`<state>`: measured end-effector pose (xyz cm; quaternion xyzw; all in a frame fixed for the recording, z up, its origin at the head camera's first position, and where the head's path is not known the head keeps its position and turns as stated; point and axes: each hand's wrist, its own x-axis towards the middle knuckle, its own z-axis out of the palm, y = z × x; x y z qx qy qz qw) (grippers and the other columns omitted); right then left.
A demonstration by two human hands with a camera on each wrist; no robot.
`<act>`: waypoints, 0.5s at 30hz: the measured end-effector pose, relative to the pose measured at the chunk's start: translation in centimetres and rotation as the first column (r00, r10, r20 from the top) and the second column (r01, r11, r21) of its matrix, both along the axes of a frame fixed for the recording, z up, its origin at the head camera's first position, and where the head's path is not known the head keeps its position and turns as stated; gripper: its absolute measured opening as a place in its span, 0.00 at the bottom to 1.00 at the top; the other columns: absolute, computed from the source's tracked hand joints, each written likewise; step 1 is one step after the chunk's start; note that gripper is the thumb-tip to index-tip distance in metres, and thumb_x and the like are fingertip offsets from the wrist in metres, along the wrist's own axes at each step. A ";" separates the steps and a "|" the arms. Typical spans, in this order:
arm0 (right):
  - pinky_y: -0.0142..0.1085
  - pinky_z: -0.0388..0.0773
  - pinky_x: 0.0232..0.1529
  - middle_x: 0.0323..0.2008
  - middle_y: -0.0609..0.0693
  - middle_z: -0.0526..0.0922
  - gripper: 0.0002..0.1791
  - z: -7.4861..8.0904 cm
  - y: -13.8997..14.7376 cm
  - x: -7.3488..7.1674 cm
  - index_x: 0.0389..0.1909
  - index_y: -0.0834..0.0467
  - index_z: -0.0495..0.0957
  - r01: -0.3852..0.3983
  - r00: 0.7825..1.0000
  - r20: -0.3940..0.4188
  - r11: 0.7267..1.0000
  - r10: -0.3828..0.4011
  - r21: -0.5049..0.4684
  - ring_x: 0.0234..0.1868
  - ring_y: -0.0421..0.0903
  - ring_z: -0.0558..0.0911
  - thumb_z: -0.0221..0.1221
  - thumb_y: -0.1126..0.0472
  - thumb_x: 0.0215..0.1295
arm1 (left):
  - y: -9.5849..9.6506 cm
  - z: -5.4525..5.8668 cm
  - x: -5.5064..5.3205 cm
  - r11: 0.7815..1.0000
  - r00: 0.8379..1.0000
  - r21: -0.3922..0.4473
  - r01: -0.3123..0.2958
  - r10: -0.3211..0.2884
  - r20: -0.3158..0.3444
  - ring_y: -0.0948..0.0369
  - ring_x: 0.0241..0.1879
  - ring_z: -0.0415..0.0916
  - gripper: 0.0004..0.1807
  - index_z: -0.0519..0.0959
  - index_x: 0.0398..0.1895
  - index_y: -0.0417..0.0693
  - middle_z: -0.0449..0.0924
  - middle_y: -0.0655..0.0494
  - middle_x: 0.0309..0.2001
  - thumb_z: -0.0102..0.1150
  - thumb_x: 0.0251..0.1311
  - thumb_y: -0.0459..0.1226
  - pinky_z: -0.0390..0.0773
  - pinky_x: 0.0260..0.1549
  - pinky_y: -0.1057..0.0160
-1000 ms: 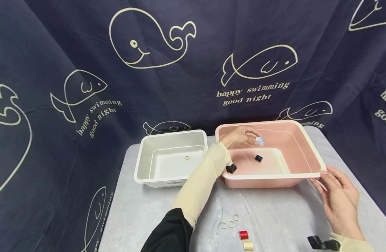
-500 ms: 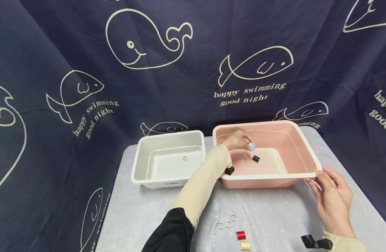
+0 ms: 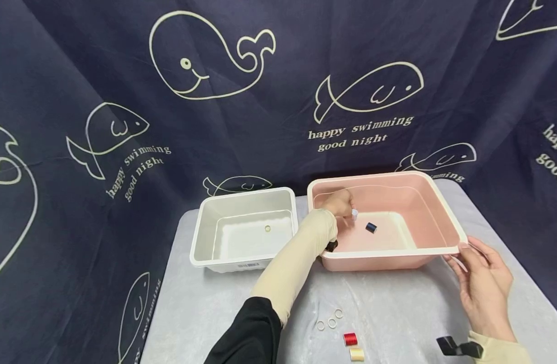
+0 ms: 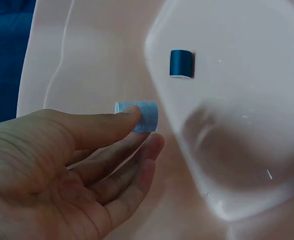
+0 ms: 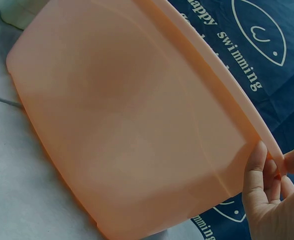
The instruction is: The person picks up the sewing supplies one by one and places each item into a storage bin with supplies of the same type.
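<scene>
Pink tub (image 3: 387, 253): two hands (image 3: 338, 203), one light-blue spool (image 4: 149, 118), one navy spool (image 3: 371, 228).

A dark blue curtain (image 3: 278, 126) fills the background, printed with pale outlines: a whale (image 3: 201, 58) at 11 o'clock, a fish (image 3: 374, 93) between 1 and 2, and another fish (image 3: 110, 134) between 9 and 10, both with "happy swimming good night" lettering below them. On a light grey table (image 3: 205, 313), a white tub (image 3: 241, 259) stands upright at 7 o'clock, a label on its 6 o'clock side. One small ring (image 3: 265, 229) lies inside on its floor. Three pale rings (image 3: 335, 323) lie near one another at 5 o'clock; just beyond them are a red spool (image 3: 350, 339) and a yellow spool (image 3: 357, 354), side by side.
</scene>
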<state>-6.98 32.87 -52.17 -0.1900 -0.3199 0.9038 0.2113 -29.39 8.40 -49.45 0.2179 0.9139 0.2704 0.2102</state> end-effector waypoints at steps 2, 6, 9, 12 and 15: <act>0.39 0.88 0.38 0.41 0.57 0.89 0.17 0.1 0.1 0.0 0.54 0.65 0.81 0.004 1.000 0.000 1.000 -0.004 -0.004 0.37 0.50 0.92 0.58 0.81 0.68 | 0.1 0.4 0.4 1.000 1.000 -0.031 0.004 -0.005 -0.008 0.63 0.27 0.76 0.08 0.84 0.36 0.40 0.87 0.54 0.33 0.70 0.54 0.25 0.71 0.26 0.72; 0.39 0.88 0.38 0.42 0.57 0.89 0.18 0.0 0.3 0.0 0.54 0.65 0.81 0.008 1.000 -0.002 1.000 -0.008 -0.005 0.38 0.50 0.92 0.58 0.81 0.68 | 0.5 0.5 1.1 0.991 0.999 -0.130 0.021 -0.027 -0.046 0.65 0.31 0.77 0.09 0.86 0.42 0.45 0.89 0.57 0.36 0.70 0.58 0.29 0.72 0.29 0.73; 0.40 0.88 0.38 0.42 0.58 0.89 0.18 0.0 0.3 0.0 0.54 0.65 0.81 0.009 1.000 -0.008 1.000 -0.009 -0.015 0.37 0.50 0.92 0.57 0.81 0.68 | 0.6 0.7 1.5 0.976 0.993 -0.213 0.049 -0.070 -0.095 0.67 0.31 0.73 0.08 0.86 0.40 0.52 0.85 0.63 0.36 0.71 0.58 0.33 0.72 0.31 0.72; 0.40 0.88 0.38 0.42 0.58 0.89 0.18 -0.1 0.2 0.0 0.54 0.66 0.81 0.008 1.000 -0.018 1.000 -0.009 -0.025 0.38 0.51 0.92 0.57 0.82 0.68 | 0.9 0.4 1.5 0.965 0.990 -0.254 0.062 -0.092 -0.110 0.66 0.32 0.71 0.08 0.83 0.36 0.55 0.82 0.66 0.36 0.73 0.56 0.36 0.73 0.32 0.70; 0.40 0.88 0.38 0.42 0.58 0.89 0.18 -0.3 0.1 -0.1 0.54 0.65 0.81 0.006 1.000 -0.012 1.000 -0.007 -0.025 0.38 0.51 0.92 0.57 0.81 0.68 | 1.3 -0.3 1.2 0.960 0.990 -0.273 0.062 -0.094 -0.109 0.67 0.33 0.72 0.10 0.82 0.35 0.57 0.82 0.66 0.36 0.75 0.54 0.37 0.74 0.35 0.70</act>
